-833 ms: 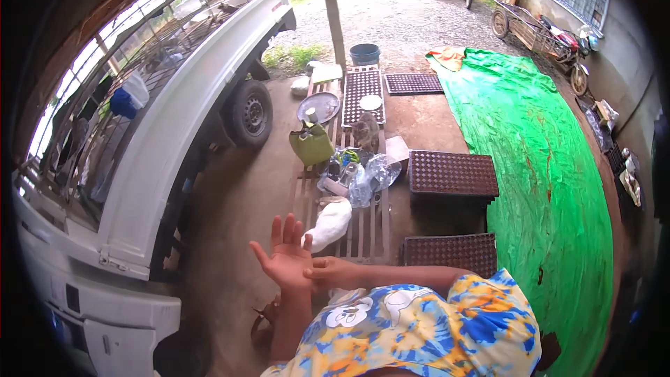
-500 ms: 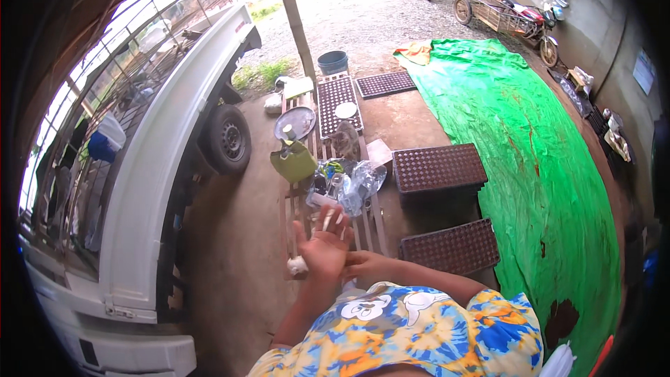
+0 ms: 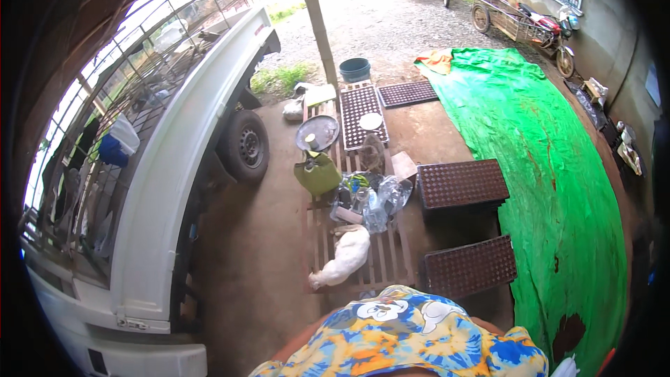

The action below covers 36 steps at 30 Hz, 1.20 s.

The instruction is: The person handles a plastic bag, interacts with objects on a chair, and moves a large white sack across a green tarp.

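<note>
Neither of my hands is in view. Only a bit of my left arm (image 3: 305,339) shows beside my tie-dyed shirt (image 3: 412,335). Just beyond the shirt, a white cat (image 3: 347,257) lies on a slatted wooden bench (image 3: 399,260). Past the cat are a crumpled clear plastic bag (image 3: 380,202), a small pale pink box (image 3: 348,215) and an olive-green bag (image 3: 317,173). A greyish tabby cat (image 3: 373,152) sits farther along the bench. Behind it, a white plate (image 3: 370,121) rests on a seedling tray (image 3: 354,101).
A white truck (image 3: 157,167) stands on the left, its rear wheel (image 3: 249,145) near the bench. Stacked dark trays (image 3: 464,185) and another tray stack (image 3: 471,265) stand to the right, beside a green tarp (image 3: 544,167). A wooden post (image 3: 317,24) and blue bucket (image 3: 354,69) are farther off.
Both my hands, earlier raised close together above the bench, have dropped out of sight. The white cat, mostly hidden behind them before, shows whole. The view has shifted slightly left and up.
</note>
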Tool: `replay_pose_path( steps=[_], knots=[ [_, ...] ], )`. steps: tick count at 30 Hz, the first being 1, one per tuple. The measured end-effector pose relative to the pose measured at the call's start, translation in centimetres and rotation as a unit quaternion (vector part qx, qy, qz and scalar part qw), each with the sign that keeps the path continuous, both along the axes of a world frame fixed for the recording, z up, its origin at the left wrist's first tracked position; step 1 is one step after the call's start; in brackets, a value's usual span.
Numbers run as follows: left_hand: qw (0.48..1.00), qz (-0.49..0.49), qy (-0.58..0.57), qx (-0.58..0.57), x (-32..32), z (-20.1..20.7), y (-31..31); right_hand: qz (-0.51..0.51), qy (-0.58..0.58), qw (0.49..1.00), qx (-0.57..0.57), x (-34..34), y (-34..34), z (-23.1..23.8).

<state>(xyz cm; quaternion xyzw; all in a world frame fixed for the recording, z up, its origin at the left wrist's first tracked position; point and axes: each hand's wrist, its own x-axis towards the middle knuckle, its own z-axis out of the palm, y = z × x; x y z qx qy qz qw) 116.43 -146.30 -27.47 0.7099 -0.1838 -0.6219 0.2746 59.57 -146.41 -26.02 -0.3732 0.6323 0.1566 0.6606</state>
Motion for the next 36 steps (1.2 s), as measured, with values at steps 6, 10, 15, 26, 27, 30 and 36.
replay_pose_path(
  steps=[6, 10, 15, 26, 27, 30, 36],
  knots=[
    [0.993, -0.032, -0.075, 0.079, 1.7, 1.6, 0.6, 0.005, -0.005, 0.999, -0.041, 6.7, -6.1, 6.0],
    [0.991, -0.094, -0.089, 0.037, 1.3, 2.3, -4.6, -0.018, -0.024, 0.997, -0.077, 8.4, -8.6, 10.1],
    [0.982, -0.155, -0.108, -0.004, 1.4, 3.4, -9.1, -0.017, -0.057, 0.998, -0.037, 10.0, -9.1, 14.4],
    [0.939, -0.305, -0.134, -0.088, -2.3, 4.8, -15.1, -0.079, -0.109, 0.989, 0.064, 11.6, -9.0, 22.4],
    [0.932, -0.325, -0.133, -0.090, -2.8, 4.7, -14.6, -0.071, -0.112, 0.989, 0.068, 10.8, -8.8, 19.7],
    [0.909, -0.393, -0.116, -0.082, -4.3, 4.5, -12.0, 0.045, -0.055, 0.995, -0.075, 8.1, -8.7, 11.8],
    [0.916, -0.379, -0.115, -0.060, -4.0, 5.7, -7.5, -0.015, 0.032, 0.974, -0.223, 7.1, -9.6, 7.8]
  ],
)
